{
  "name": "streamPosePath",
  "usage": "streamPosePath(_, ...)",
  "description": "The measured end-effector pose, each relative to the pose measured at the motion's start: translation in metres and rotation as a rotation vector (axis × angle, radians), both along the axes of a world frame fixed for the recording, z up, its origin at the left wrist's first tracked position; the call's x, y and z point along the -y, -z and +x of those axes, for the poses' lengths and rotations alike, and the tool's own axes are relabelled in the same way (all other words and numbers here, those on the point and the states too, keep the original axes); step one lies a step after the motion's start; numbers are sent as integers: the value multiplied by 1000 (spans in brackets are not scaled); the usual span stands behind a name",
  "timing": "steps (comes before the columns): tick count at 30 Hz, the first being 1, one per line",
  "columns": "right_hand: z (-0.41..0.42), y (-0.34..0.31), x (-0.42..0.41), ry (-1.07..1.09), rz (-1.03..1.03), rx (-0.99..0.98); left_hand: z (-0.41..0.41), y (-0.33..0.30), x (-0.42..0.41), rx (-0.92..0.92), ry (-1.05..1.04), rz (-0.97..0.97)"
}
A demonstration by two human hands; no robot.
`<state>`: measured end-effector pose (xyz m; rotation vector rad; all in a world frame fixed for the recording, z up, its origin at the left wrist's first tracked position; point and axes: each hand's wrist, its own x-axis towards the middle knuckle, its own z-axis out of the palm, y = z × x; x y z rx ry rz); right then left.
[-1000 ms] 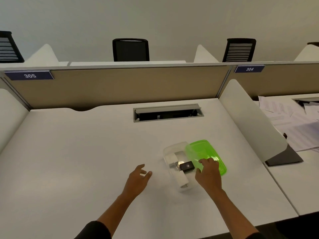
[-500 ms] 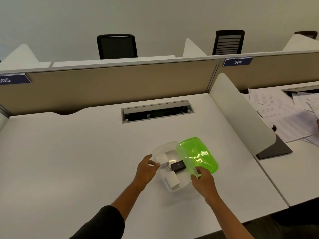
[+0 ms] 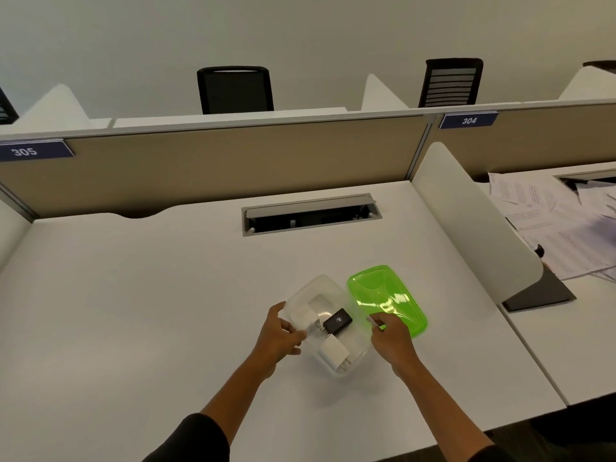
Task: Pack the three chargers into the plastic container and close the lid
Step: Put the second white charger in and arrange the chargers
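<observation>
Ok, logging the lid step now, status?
Left hand grips container rim. Right hand pinches green lid, not yet on. Three chargers inside. Nothing in the way.

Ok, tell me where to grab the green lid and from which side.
Take the green lid by its near short edge, coming from the person's side, where the right hand already is. It lies flat on the desk right of the container, so only its thin rim offers a pinch.

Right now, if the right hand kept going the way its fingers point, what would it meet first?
The green lid: the right hand already has its fingers at the lid's near corner, seemingly touching, though depth is unclear.
</observation>
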<state>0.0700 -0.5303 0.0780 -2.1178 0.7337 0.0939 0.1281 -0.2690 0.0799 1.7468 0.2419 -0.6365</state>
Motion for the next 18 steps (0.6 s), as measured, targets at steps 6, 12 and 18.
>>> streamPosePath(6,32,-9,-32,-160,-9,29,-27,-3,-43,-18,-146,-38)
streamPosePath(12,64,-18,-74,-325,-48,58,-55,-10,-76,-85,-331,-67)
streamPosePath(18,89,-31,-110,-431,-31,67,-80,-11,-92,-127,-458,-113)
